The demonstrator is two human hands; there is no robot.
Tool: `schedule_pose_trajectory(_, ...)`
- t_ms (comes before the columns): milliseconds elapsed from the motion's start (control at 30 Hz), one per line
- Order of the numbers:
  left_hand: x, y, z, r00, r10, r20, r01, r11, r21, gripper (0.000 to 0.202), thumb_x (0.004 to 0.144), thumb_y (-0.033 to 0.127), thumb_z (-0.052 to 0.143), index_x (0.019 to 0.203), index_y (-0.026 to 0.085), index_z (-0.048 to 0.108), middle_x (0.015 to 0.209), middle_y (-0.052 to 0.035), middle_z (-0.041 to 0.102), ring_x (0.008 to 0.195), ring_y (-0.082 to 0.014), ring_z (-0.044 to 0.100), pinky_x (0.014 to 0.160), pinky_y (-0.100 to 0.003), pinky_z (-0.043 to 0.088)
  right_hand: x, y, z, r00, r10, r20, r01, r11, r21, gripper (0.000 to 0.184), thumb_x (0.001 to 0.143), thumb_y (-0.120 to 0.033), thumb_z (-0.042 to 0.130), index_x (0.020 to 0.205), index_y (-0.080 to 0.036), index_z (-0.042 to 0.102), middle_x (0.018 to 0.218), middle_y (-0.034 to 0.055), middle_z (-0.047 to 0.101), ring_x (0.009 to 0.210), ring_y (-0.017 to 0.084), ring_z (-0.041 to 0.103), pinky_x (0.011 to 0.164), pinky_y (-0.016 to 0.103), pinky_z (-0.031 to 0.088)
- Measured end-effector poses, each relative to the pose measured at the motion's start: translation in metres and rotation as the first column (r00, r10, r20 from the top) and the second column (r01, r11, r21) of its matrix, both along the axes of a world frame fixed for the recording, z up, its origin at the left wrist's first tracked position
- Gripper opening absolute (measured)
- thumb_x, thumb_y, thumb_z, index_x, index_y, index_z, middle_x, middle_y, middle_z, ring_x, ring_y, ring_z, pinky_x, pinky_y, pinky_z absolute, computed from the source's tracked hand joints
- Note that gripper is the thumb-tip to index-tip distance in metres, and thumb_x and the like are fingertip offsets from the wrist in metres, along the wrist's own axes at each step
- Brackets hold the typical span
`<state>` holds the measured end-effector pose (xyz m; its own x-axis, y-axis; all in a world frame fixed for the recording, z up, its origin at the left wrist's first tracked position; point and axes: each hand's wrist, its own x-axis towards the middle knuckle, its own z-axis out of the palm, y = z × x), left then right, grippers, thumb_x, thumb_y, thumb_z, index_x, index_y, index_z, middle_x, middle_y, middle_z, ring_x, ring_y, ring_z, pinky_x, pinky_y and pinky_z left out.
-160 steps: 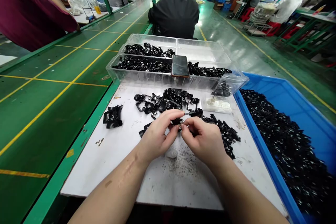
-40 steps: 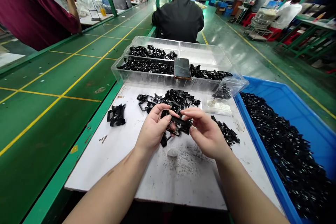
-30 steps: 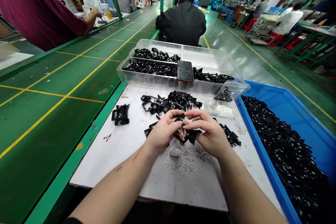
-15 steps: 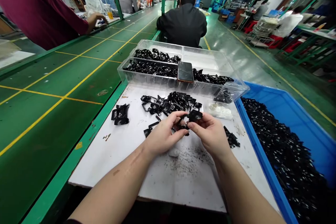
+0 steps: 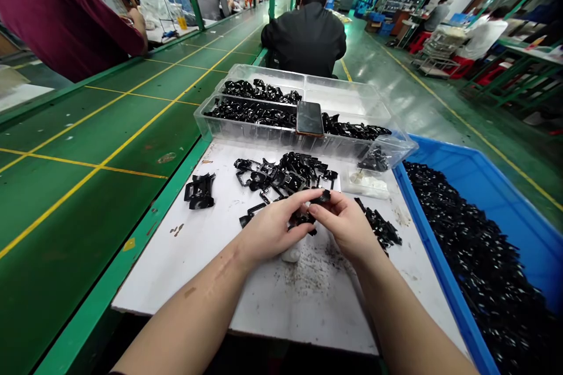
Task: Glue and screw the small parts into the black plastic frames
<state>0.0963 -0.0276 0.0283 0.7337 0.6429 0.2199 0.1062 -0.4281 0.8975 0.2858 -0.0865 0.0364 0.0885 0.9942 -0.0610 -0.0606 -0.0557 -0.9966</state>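
Note:
My left hand (image 5: 270, 228) and my right hand (image 5: 345, 225) meet over the middle of a white board (image 5: 211, 269), fingers pinched together on a small black plastic part (image 5: 308, 214) held between them. Just beyond my fingers lies a heap of black plastic frames (image 5: 285, 171). A strip of smaller black pieces (image 5: 382, 228) sits to the right of my right hand. Near the board's left edge lies a finished black assembly (image 5: 200, 190). Below the held part a small white lump (image 5: 290, 255) rests amid dark crumbs.
Clear trays (image 5: 246, 126) of black parts stand behind the board, a phone (image 5: 309, 118) lying across them. At the right sits a blue bin (image 5: 505, 199) full of black pieces. A green conveyor (image 5: 101, 129) runs along the left. A person in black (image 5: 303, 35) sits ahead.
Since a second ago my hands turned the black part, lifted it briefly, then lowered it and drew closer together. The person in maroon at the far left pulled an arm back.

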Motion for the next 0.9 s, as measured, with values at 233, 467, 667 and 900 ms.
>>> schedule_pose_trajectory(233, 0.000, 0.008, -0.002, 0.985, 0.165, 0.058, -0.160, 0.983, -0.088, 0.050, 0.097, 0.028, 0.076, 0.144, 0.031, 0.061, 0.110, -0.0032, 0.069, 0.098, -0.0210, 0.067, 0.087, -0.034, 0.054, 0.019, -0.005, 0.000, 0.970, -0.125, 0.206, 0.072, 0.966, 0.249, 0.031, 0.098, -0.051, 0.075, 0.115, -0.027, 0.068, 0.104, 0.0030, 0.071, 0.079, 0.015, 0.061, 0.069, 0.030, 0.053)
schedule_pose_trajectory(467, 0.000, 0.018, -0.009, 0.902, 0.341, 0.264, -0.224, 0.893, -0.390, 0.053, 0.097, 0.032, 0.077, 0.145, 0.027, 0.054, 0.101, 0.0003, 0.062, 0.086, -0.0145, 0.061, 0.077, -0.027, 0.049, 0.010, -0.019, 0.013, 0.571, 0.456, 0.683, -0.512, 0.848, -0.138, 0.054, 0.078, -0.034, 0.093, 0.126, -0.025, 0.070, 0.107, 0.0044, 0.072, 0.082, 0.020, 0.064, 0.069, 0.032, 0.052)
schedule_pose_trajectory(667, 0.000, 0.016, -0.007, 0.922, 0.316, 0.223, -0.232, 0.914, -0.334, 0.054, 0.097, 0.032, 0.076, 0.147, 0.027, 0.055, 0.098, 0.0004, 0.061, 0.085, -0.0157, 0.060, 0.076, -0.028, 0.048, -0.001, -0.015, 0.010, 0.714, 0.404, 0.572, -0.534, 0.843, 0.071, 0.016, 0.084, -0.015, 0.080, 0.089, -0.023, 0.067, 0.101, 0.0040, 0.074, 0.093, 0.022, 0.072, 0.083, 0.037, 0.059)
schedule_pose_trajectory(900, 0.000, 0.008, -0.005, 0.976, 0.180, 0.120, -0.146, 0.957, -0.251, 0.058, 0.095, 0.032, 0.078, 0.149, 0.029, 0.055, 0.108, -0.0030, 0.063, 0.093, -0.0191, 0.062, 0.085, -0.034, 0.050, 0.024, -0.014, 0.010, 0.985, -0.069, 0.161, 0.006, 0.931, 0.366, 0.017, 0.099, -0.031, 0.078, 0.112, -0.027, 0.069, 0.103, 0.0035, 0.079, 0.076, 0.016, 0.071, 0.064, 0.029, 0.058)
